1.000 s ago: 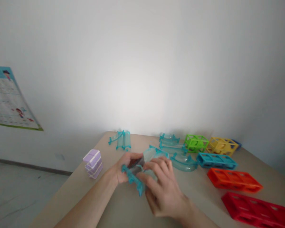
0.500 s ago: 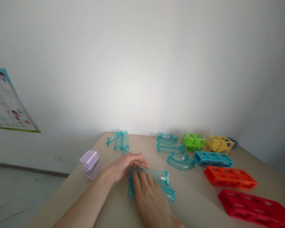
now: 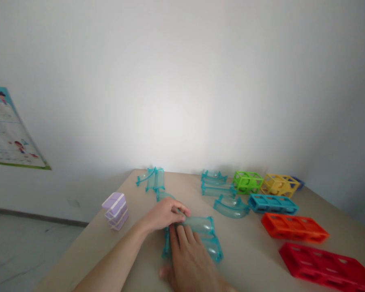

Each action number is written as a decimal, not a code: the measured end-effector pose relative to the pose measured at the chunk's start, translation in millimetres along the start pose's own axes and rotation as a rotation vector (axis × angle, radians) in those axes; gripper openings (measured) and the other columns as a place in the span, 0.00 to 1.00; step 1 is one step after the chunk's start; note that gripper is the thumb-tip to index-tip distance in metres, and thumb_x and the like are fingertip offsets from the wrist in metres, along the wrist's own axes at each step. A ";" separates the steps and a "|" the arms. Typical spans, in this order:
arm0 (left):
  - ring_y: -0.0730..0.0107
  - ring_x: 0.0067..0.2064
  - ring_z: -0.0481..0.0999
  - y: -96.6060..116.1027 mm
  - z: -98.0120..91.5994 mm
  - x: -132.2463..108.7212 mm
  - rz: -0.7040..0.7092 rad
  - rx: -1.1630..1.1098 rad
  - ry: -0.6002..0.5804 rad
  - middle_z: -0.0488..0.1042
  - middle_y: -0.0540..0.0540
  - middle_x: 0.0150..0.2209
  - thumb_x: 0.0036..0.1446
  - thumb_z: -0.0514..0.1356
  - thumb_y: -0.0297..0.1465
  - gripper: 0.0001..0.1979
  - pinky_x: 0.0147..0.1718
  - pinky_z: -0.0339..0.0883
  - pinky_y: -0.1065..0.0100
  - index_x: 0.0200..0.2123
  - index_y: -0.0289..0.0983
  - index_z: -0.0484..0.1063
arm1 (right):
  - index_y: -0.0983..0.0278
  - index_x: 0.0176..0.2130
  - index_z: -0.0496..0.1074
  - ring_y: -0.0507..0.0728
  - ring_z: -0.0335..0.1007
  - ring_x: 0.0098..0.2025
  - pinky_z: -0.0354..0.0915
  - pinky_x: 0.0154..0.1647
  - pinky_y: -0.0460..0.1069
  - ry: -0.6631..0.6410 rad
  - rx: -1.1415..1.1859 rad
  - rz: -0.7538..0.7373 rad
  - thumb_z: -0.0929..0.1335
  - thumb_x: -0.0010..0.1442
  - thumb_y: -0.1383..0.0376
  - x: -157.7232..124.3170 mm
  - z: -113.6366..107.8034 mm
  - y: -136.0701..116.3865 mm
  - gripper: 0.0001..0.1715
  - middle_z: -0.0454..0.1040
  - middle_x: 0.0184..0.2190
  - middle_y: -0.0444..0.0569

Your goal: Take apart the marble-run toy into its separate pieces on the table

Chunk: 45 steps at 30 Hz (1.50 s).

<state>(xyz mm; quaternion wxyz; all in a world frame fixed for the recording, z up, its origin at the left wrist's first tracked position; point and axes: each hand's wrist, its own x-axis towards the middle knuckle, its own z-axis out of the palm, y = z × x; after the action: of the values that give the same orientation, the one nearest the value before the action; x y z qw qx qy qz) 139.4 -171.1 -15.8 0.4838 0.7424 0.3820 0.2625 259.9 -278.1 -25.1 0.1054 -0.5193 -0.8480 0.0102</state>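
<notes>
Two clear teal half-pipe track pieces lie side by side on the table under my hands: a far one [image 3: 200, 225] and a near one [image 3: 212, 248]. My left hand [image 3: 166, 213] is at the far piece's upper edge, thumb and fingers closed in a pinch on it. My right hand [image 3: 190, 251] rests palm down over the left part of both pieces, its fingers stretched out and thumb apart. It covers much of the near piece. Just behind my left hand is a curved teal piece [image 3: 165, 196], partly hidden.
More teal track pieces [image 3: 155, 179] lie at the far left, others [image 3: 219, 189] at the back centre. A purple block stack [image 3: 116, 211] stands left. Right are green [image 3: 247, 182], yellow [image 3: 280, 184], blue [image 3: 273, 203], orange [image 3: 295, 227] and red [image 3: 325, 265] frame blocks on the table [image 3: 246, 251].
My left hand's outstretched fingers have curled down onto the far piece's edge. The near piece has shifted slightly toward me. My right thumb has come into view, out to the left.
</notes>
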 end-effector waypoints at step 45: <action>0.58 0.36 0.78 -6.1 37.5 16.6 -0.189 -0.655 0.588 0.80 0.37 0.31 0.50 0.51 0.55 0.29 0.43 0.65 0.60 0.27 0.34 0.74 | 0.60 0.64 0.55 0.71 0.56 0.61 0.43 0.63 0.69 0.039 0.099 0.023 0.67 0.57 0.46 6.9 0.4 21.0 0.43 0.63 0.60 0.60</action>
<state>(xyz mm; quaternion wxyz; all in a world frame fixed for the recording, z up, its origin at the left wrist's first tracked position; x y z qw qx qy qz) 175.4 -175.4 -35.8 0.5861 0.4056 0.4661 0.5242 275.2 -262.3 -27.0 0.1475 -0.5230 -0.8383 0.0431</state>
